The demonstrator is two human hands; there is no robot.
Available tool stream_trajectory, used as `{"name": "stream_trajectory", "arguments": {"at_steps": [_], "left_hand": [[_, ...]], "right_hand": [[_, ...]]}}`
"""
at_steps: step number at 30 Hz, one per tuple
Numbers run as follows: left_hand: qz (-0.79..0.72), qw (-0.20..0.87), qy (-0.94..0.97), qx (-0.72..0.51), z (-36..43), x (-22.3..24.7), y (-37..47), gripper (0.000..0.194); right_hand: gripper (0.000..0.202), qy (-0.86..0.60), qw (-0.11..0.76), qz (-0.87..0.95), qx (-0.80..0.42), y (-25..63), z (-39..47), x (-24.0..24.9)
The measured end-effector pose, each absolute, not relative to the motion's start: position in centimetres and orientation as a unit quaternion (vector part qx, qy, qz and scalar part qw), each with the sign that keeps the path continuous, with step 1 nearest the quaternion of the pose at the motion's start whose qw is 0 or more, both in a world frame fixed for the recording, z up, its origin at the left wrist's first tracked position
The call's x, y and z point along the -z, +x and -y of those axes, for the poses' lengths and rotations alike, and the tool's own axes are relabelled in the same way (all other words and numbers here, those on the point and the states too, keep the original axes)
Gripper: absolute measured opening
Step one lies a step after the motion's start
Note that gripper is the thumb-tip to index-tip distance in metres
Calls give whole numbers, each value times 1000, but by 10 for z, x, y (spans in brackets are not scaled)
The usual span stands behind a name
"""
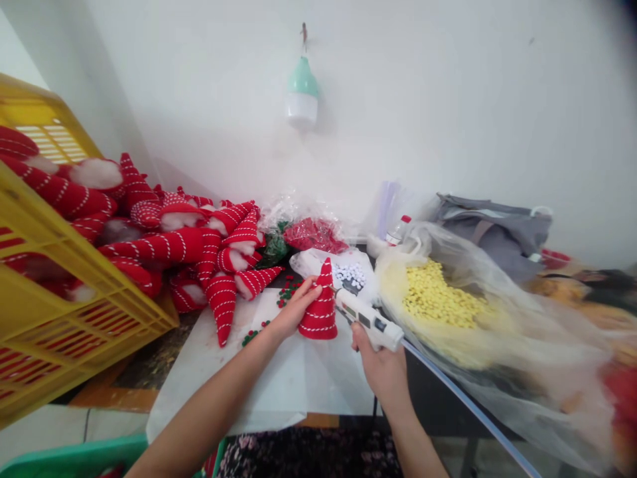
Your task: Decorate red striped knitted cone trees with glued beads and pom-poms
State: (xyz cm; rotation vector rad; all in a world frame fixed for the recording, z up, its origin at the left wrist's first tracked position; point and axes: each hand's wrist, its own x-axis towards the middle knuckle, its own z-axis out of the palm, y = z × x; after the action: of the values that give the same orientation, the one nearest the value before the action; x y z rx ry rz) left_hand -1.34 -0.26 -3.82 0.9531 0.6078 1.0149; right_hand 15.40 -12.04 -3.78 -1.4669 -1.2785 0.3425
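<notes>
My left hand (294,313) holds the left side of a red cone-shaped hat (319,313) with white stitched lines, which stands upright on white paper (279,378). In my right hand (381,362) is a white glue gun (365,317), its nozzle pointing at the upper right side of the hat. A long translucent glue stick (462,398) trails from the gun's back end. Small green and red balls (286,295) lie on the paper beyond my left hand. Behind the hat, a plastic bag (365,269) holds small white pieces.
At left stands a yellow crate (74,358) with red stuffed cones; more stuffed cones (219,309) pile beside it. A clear bag of yellow pieces (442,295) and a grey bag (492,229) lie at right. A bulb lamp (302,93) hangs on the wall.
</notes>
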Motion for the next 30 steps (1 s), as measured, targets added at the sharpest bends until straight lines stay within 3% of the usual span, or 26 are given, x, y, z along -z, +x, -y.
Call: {"name": "stream_trajectory", "arguments": {"at_steps": [12, 22, 30], "left_hand": [[-272, 726, 426, -466, 1, 38, -14, 64], [-237, 718, 479, -446, 3, 40, -14, 44], [-247, 699, 505, -443, 4, 38, -14, 43]], "right_hand": [[40, -611, 580, 517, -151, 158, 121, 33], [41, -591, 582, 543, -127, 152, 119, 17], [50, -612, 571, 529, -137, 152, 116, 19]]}}
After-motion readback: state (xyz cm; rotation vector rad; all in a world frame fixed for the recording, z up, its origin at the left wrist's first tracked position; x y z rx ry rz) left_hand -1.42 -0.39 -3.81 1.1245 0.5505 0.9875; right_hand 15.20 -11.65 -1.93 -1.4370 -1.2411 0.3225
